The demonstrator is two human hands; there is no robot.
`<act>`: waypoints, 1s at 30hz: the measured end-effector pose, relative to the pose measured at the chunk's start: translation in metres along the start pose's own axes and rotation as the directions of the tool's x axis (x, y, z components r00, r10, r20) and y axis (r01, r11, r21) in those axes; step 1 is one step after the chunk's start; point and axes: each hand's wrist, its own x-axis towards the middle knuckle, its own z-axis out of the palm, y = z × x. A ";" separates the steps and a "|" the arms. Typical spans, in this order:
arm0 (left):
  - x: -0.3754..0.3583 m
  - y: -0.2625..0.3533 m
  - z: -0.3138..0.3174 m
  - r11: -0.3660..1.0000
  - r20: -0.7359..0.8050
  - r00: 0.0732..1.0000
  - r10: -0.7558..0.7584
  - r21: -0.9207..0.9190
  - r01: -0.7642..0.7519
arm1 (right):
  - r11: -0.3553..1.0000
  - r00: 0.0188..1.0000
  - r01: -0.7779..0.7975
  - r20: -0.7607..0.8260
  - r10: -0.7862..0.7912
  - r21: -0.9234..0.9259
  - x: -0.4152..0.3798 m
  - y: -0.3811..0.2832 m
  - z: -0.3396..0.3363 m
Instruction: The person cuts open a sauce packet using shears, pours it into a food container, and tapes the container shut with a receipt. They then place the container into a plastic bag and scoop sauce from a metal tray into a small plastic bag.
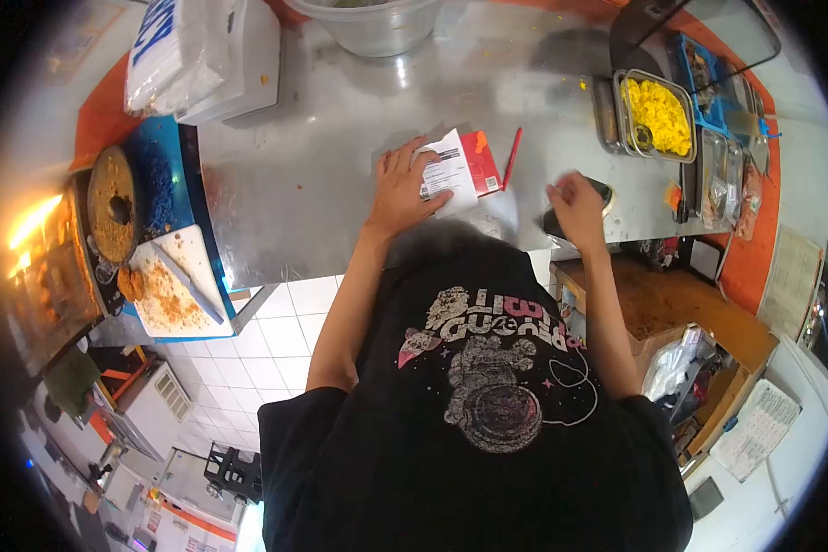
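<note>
1. On the bench (294, 184), a white slip (455, 170) overlaps a red card (484, 161), partly beneath the left hand (400, 193), that grip spread apart.
2. Slip and card run lengthwise away from the body, far ends leaning left; the red pen (512, 158) leans right.
3. Slip print: too small to read; the card bears a square code.
4. Right hand (577, 212): curled; whether its grip holds anything, I cannot tell.

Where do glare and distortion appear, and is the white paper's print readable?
Head view: yellow glare at far left; white highlights on the grey metal counter; curving near dark rounded edges; small print on the white paper under the left hand unreadable.
</note>
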 end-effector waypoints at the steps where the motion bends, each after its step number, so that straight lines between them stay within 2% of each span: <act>1: 0.000 -0.001 0.000 1.000 0.011 1.000 0.015 -0.007 -0.015 | 0.993 0.993 -0.061 -0.092 0.071 0.103 -0.022 0.016 -0.008; 2: 0.000 -0.003 0.001 1.000 0.023 1.000 0.002 -0.023 -0.001 | 0.971 0.972 -0.113 -0.181 0.152 0.209 -0.043 0.035 -0.011; 3: 0.002 -0.003 0.003 0.999 0.038 0.999 -0.006 -0.040 0.008 | 0.969 0.964 -0.132 -0.202 0.175 0.208 -0.060 0.056 -0.011; 5: 0.002 -0.003 0.005 0.999 0.025 0.999 0.030 -0.036 -0.029 | 0.852 0.876 -0.386 -0.149 0.459 0.354 -0.090 0.090 -0.009; 6: 0.002 -0.003 0.006 0.999 -0.008 0.999 0.034 -0.018 -0.034 | 0.843 0.862 -0.397 -0.166 0.478 0.362 -0.097 0.094 -0.008; 8: 0.004 -0.002 0.006 0.998 0.016 0.998 0.058 -0.009 -0.058 | 0.492 0.740 -0.523 0.085 0.667 0.696 -0.102 0.088 0.006; 9: 0.005 0.000 0.005 0.999 0.019 0.999 0.048 -0.007 -0.048 | 0.394 0.731 -0.504 0.137 0.668 0.769 -0.101 0.079 0.009; 11: 0.004 0.001 0.004 0.999 0.024 0.999 0.048 -0.005 -0.048 | 0.296 0.704 -0.461 0.142 0.696 0.836 -0.096 0.070 0.018; 13: 0.005 0.000 0.006 0.999 0.027 0.998 0.048 -0.002 -0.048 | 0.247 0.712 -0.398 0.128 0.691 0.883 -0.095 0.083 0.026; 15: 0.001 0.001 0.007 0.999 0.033 0.999 0.034 0.000 -0.034 | 0.135 0.760 -0.263 0.119 0.638 0.955 -0.107 0.087 0.031; 16: 0.002 0.002 0.006 1.000 0.045 0.999 0.021 -0.004 -0.021 | 0.135 0.764 -0.254 0.113 0.636 0.958 -0.114 0.080 0.029; 18: 0.001 0.002 0.005 1.000 0.057 0.998 0.006 -0.004 -0.006 | 0.211 0.710 -0.442 0.196 0.677 0.872 -0.133 0.064 0.025; 19: 0.001 0.002 0.006 1.000 0.047 0.999 0.011 0.003 -0.011 | 0.268 0.715 -0.488 0.205 0.668 0.831 -0.137 0.070 0.034; 20: 0.001 0.001 0.007 1.000 0.035 0.999 0.015 0.008 -0.016 | 0.338 0.722 -0.467 0.132 0.680 0.817 -0.137 0.069 0.043; 22: 0.001 0.002 0.007 1.000 0.027 0.999 0.025 0.011 -0.025 | 0.592 0.769 -0.460 -0.036 0.638 0.662 -0.129 0.080 0.058; 23: 0.000 0.002 0.007 0.999 0.019 0.999 0.031 0.014 -0.031 | 0.597 0.773 -0.459 -0.035 0.633 0.658 -0.128 0.086 0.060; 25: 0.000 0.002 0.007 1.000 0.019 1.000 0.024 -0.011 -0.024 | 0.783 0.826 -0.516 -0.039 0.562 0.347 -0.124 0.099 0.058; 26: 0.000 0.001 0.006 0.999 0.025 0.999 0.020 -0.035 -0.019 | 0.809 0.862 -0.495 0.068 0.501 0.317 -0.126 0.108 0.057; 28: -0.002 -0.007 0.011 0.998 0.009 1.000 0.014 -0.061 -0.013 | 0.859 0.925 -0.362 0.251 0.283 0.363 -0.117 0.070 0.032; 29: -0.002 -0.008 0.012 0.998 -0.003 1.000 0.021 -0.060 -0.021 | 0.907 0.925 -0.296 0.327 0.193 0.301 -0.107 0.052 0.024; 30: -0.003 -0.010 0.012 0.998 -0.021 0.998 0.051 -0.019 -0.051 | 0.944 0.952 -0.167 0.296 0.079 0.286 -0.098 0.035 0.027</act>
